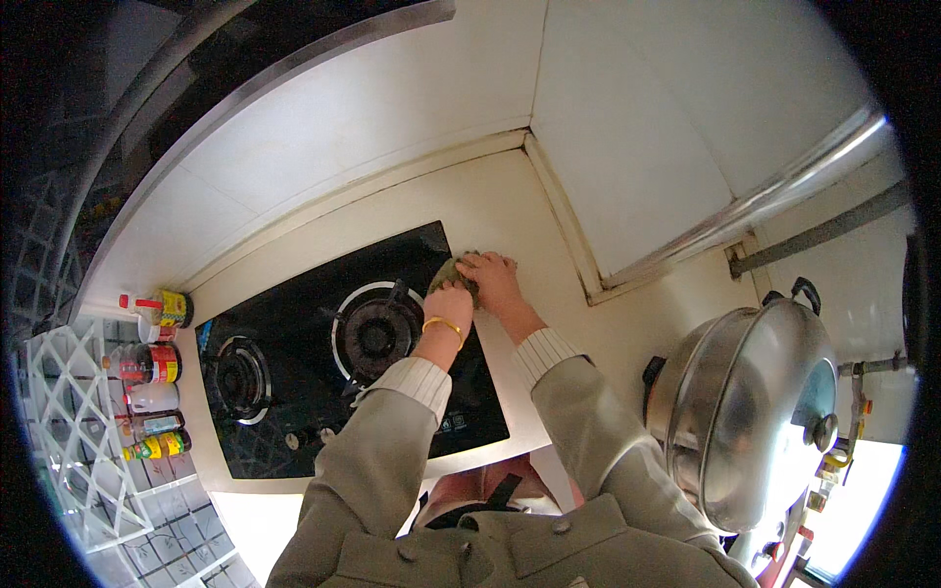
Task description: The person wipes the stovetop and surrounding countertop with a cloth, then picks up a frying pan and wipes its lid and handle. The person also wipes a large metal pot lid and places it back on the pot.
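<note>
A greenish-grey cloth (444, 275) lies bunched at the right edge of the black glass gas hob (294, 316), partly over the pale countertop. My left hand (450, 307), with a yellow bangle at the wrist, grips the near side of the cloth. Against its right side presses my right hand (494, 278), fingers curled over the fabric and hiding part of it. Just left of both hands sits the larger burner (376, 334), inside a shiny metal ring. The smaller burner (239, 375) is farther left.
Several bottles, including a dark red-labelled bottle (154, 363), line the counter's left end beside a white lattice (81, 434). A large lidded steel pot (706, 411) stands at right. The white wall panel (382, 110) rises behind the pale countertop (507, 191).
</note>
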The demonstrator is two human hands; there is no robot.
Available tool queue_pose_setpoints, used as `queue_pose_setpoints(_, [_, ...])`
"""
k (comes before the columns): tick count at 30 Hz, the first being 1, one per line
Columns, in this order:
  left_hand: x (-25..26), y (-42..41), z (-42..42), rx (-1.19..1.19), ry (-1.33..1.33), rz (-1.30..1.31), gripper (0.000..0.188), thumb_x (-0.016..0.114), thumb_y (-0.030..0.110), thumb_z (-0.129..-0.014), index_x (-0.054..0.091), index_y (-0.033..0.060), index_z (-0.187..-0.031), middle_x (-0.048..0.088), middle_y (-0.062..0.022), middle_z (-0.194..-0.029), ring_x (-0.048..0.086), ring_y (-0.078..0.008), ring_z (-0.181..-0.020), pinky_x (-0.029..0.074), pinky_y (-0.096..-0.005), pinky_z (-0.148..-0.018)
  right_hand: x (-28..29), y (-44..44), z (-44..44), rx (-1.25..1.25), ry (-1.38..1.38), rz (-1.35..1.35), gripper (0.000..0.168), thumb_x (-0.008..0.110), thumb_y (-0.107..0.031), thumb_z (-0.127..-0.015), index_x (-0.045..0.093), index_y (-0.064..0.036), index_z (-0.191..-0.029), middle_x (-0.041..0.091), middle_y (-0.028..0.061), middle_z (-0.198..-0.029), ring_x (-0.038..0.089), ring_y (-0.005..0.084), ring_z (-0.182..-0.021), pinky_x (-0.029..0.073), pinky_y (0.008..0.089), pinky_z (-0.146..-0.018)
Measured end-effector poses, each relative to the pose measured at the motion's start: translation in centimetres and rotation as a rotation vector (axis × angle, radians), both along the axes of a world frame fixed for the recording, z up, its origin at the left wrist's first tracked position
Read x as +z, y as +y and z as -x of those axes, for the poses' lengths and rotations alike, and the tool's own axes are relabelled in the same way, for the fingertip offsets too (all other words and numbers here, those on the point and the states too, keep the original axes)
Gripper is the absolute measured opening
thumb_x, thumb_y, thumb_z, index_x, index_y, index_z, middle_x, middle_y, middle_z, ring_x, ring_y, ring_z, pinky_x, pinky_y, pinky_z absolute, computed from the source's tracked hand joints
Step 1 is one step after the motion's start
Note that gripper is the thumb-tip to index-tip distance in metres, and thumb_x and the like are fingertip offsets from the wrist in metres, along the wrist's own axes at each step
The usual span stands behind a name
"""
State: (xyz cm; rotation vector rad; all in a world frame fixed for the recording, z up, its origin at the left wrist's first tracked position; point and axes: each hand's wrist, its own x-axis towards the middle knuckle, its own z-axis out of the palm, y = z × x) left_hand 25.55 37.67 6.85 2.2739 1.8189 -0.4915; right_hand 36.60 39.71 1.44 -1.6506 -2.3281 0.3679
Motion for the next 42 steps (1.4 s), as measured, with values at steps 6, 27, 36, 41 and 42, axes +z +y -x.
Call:
queue_pose_setpoints(6, [0.4,-6.4,-1.2,-0.120,-0.010,0.232,0.028,0.052,0.016,-0.085,0.067,0.0065,-0.106,0.058,-0.0158,-0.120,0.050,-0.0328,-0.116,0.043,-0.0408,-0.092,0.2,-6.8,-1.2,0.021,0.061,-0.029,0.042,0.065,-0.019,-0.074,0.061,-0.027,-0.115,0.053,-0.0010,-0.126,0.048,0.0251,-0.113,0.033,0.0486,-0.092])
queue_pose_setpoints(27, [-4.7,-19.5,0.0,-0.229,-0.250,-0.274,0.036,0.048,0.012,-0.082,0.055,-0.0114,-0.109,0.055,-0.0278,-0.112,0.056,-0.0389,-0.099,0.049,-0.0443,-0.081,0.2,-20.4,-1.3,-0.152,0.051,-0.057,0.037,0.059,-0.021,-0.079,0.061,-0.021,-0.115,0.053,0.0016,-0.126,0.048,0.0239,-0.114,0.032,0.0457,-0.095])
queue_pose_setpoints(36, [-3.7,-7.3,-0.4,-0.022,-0.095,-0.097,0.035,0.053,0.013,-0.084,0.052,-0.0079,-0.112,0.051,-0.0237,-0.118,0.055,-0.0336,-0.107,0.054,-0.0349,-0.078,0.0,-7.3,0.4,-0.124,0.094,-0.080,0.034,0.060,-0.024,-0.078,0.062,-0.025,-0.112,0.055,-0.0011,-0.122,0.047,0.0217,-0.115,0.032,0.0442,-0.094])
queue_pose_setpoints(41, [-2.2,-1.5,-0.6,0.027,-0.032,0.092,0.053,0.056,0.014,-0.083,0.039,-0.0080,-0.129,0.040,-0.0259,-0.133,0.047,-0.0358,-0.118,0.053,-0.0353,-0.081,-0.4,-1.2,1.1,-0.119,0.053,-0.165,0.030,0.059,-0.024,-0.079,0.064,-0.024,-0.108,0.056,-0.0018,-0.120,0.048,0.0214,-0.113,0.032,0.0449,-0.095])
queue_pose_setpoints(42, [-2.2,-0.8,-0.8,0.038,-0.029,0.084,0.056,0.057,0.014,-0.082,0.037,-0.0074,-0.131,0.036,-0.0263,-0.136,0.046,-0.0358,-0.121,0.053,-0.0363,-0.082,-0.5,-0.3,1.1,-0.113,0.064,-0.171,0.030,0.059,-0.024,-0.079,0.064,-0.023,-0.108,0.056,-0.0020,-0.120,0.048,0.0214,-0.113,0.032,0.0449,-0.095])
